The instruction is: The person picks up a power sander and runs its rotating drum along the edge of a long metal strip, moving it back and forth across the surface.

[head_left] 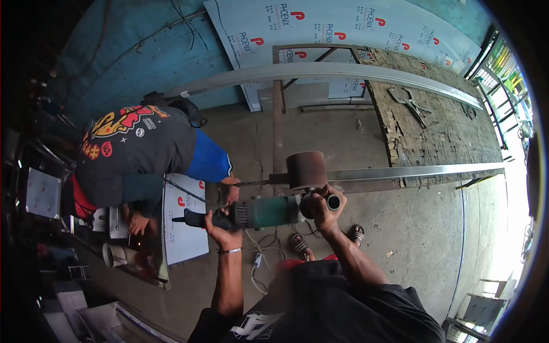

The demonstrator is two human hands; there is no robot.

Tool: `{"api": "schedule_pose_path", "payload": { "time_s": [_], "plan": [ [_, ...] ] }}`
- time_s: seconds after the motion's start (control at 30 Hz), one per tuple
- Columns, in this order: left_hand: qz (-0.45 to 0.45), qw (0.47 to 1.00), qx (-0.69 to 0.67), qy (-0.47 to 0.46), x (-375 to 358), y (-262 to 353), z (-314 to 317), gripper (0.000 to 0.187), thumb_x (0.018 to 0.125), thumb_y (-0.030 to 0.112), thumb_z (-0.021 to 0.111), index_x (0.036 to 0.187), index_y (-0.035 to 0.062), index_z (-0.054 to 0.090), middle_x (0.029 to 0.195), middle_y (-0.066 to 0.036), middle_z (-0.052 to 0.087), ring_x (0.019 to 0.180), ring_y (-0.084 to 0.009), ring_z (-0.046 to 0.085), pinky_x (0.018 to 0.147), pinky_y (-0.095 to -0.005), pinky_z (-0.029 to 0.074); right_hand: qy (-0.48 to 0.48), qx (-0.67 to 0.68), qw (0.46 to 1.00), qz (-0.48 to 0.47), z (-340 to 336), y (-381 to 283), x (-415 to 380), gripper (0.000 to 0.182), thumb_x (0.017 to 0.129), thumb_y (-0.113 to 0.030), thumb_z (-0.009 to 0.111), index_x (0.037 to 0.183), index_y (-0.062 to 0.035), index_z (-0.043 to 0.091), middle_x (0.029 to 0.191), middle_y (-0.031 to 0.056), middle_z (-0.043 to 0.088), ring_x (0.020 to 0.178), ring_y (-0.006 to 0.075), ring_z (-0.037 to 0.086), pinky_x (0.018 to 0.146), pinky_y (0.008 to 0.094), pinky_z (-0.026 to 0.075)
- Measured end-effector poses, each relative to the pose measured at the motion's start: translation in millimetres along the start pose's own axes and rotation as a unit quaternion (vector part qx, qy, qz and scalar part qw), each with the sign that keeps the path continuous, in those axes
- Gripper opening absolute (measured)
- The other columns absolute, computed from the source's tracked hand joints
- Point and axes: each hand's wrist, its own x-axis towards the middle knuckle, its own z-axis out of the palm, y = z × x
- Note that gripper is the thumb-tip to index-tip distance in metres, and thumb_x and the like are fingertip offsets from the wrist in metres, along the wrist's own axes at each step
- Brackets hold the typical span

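Note:
A green handheld drum sander (270, 211) lies across in front of me, with its brown abrasive drum (306, 170) on the far side. My left hand (224, 230) is closed around the black rear handle. At the other end, my right hand (327, 210) grips the front handle, whose round hollow end faces up. The drum overlaps a shiny square metal tube (412, 172) that runs off to the right over the worn wooden board (452, 137). A power cord (258, 258) loops on the floor below the sander.
Close on the left, a bent-over co-worker (137, 151) has hands low by a metal sheet (184, 228). A second long metal tube (320, 70) crosses at the back. Locking pliers (410, 107) lie on the board. Film-covered sheets (343, 28) lean on the blue wall.

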Motion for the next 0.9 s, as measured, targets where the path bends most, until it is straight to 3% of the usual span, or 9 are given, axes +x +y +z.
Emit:
{"api": "schedule_pose_path", "payload": {
  "time_s": [0.17,0.23,0.37,0.43,0.57,0.7,0.77,0.83,0.9],
  "plan": [
    [0.083,0.996,0.039,0.001,3.3,56.5,-8.4,0.031,0.079,0.036,0.064,0.074,0.0097,0.049,0.069,-0.002,0.049,0.07,-0.0174,0.051,0.076,-0.0329,0.044,-0.055,0.01,0.998,-0.04,49.3,12.0,-7.1,0.027,0.078,-0.01,0.062,0.062,-0.0032,0.041,0.055,0.0068,0.051,0.051,0.0128,0.049,0.052,0.0292,0.042],
    [0.113,0.992,0.058,0.023,-3.8,63.1,4.0,0.03,0.079,0.037,0.063,0.075,0.0098,0.05,0.069,-0.002,0.049,0.069,-0.0168,0.05,0.075,-0.0322,0.044,-0.076,0.021,0.997,-0.013,58.4,15.8,-9.2,0.024,0.077,-0.015,0.062,0.065,-0.0027,0.046,0.06,0.0051,0.053,0.056,0.0098,0.048,0.053,0.0292,0.041],
    [0.125,0.989,0.07,0.037,-8.9,52.3,10.5,0.03,0.079,0.037,0.063,0.074,0.01,0.05,0.067,-0.001,0.048,0.069,-0.0168,0.05,0.076,-0.0321,0.044,-0.076,0.025,0.997,-0.021,47.2,12.2,-4.1,0.027,0.079,-0.009,0.061,0.064,-0.0039,0.039,0.055,0.0067,0.049,0.049,0.014,0.047,0.05,0.03,0.041],
    [0.09,0.994,0.063,0.007,-5.1,37.6,2.5,0.032,0.077,0.038,0.065,0.075,0.0099,0.05,0.068,-0.002,0.051,0.071,-0.0182,0.054,0.08,-0.0364,0.047,-0.08,0.048,0.996,0.008,23.3,11.0,-0.8,0.028,0.079,-0.009,0.061,0.063,-0.004,0.038,0.054,0.0064,0.048,0.049,0.0131,0.046,0.05,0.0296,0.04],
    [-0.024,1.0,-0.006,0.011,-21.4,-35.2,28.4,0.031,0.079,0.037,0.063,0.079,0.0094,0.049,0.074,-0.002,0.051,0.074,-0.0177,0.054,0.08,-0.0341,0.047,-0.016,-0.031,0.999,-0.038,-42.3,-21.1,20.1,0.027,0.077,-0.009,0.062,0.061,-0.0031,0.04,0.056,0.0052,0.052,0.05,0.0098,0.046,0.05,0.0279,0.041],
    [-0.102,0.993,0.002,-0.058,-50.2,-118.4,54.2,0.027,0.082,0.032,0.061,0.084,0.0071,0.051,0.079,-0.004,0.053,0.081,-0.0184,0.054,0.085,-0.0347,0.046,0.038,-0.043,0.998,-0.037,-128.9,-31.8,40.2,0.022,0.074,-0.008,0.06,0.06,-0.0012,0.044,0.057,0.0031,0.053,0.053,0.0079,0.046,0.05,0.0264,0.04],
    [-0.156,0.986,-0.022,-0.043,-46.9,-160.2,35.8,0.025,0.083,0.031,0.061,0.086,0.0065,0.054,0.082,-0.005,0.054,0.083,-0.0193,0.054,0.086,-0.0353,0.046,0.062,-0.037,0.997,-0.024,-165.7,-46.6,50.4,0.02,0.074,-0.008,0.059,0.06,-0.002,0.046,0.057,0.0015,0.05,0.051,0.0077,0.042,0.048,0.0259,0.037],
    [-0.144,0.989,-0.018,-0.037,-59.1,-197.1,37.1,0.026,0.083,0.031,0.061,0.086,0.0061,0.054,0.083,-0.005,0.055,0.085,-0.0196,0.054,0.087,-0.0356,0.045,0.063,-0.032,0.994,-0.081,-199.1,-44.4,63.1,0.026,0.079,-0.004,0.052,0.059,-0.0056,0.037,0.052,0.0039,0.042,0.043,0.0101,0.037,0.041,0.0258,0.031],
    [-0.134,0.99,-0.012,-0.032,-61.4,-206.0,37.1,0.026,0.084,0.031,0.061,0.087,0.0058,0.055,0.084,-0.005,0.055,0.086,-0.0198,0.054,0.088,-0.0358,0.045,0.069,-0.026,0.995,-0.063,-205.7,-55.9,66.8,0.025,0.079,-0.006,0.054,0.058,-0.0052,0.039,0.053,0.0018,0.043,0.044,0.0083,0.037,0.041,0.025,0.03]
  ]
}}
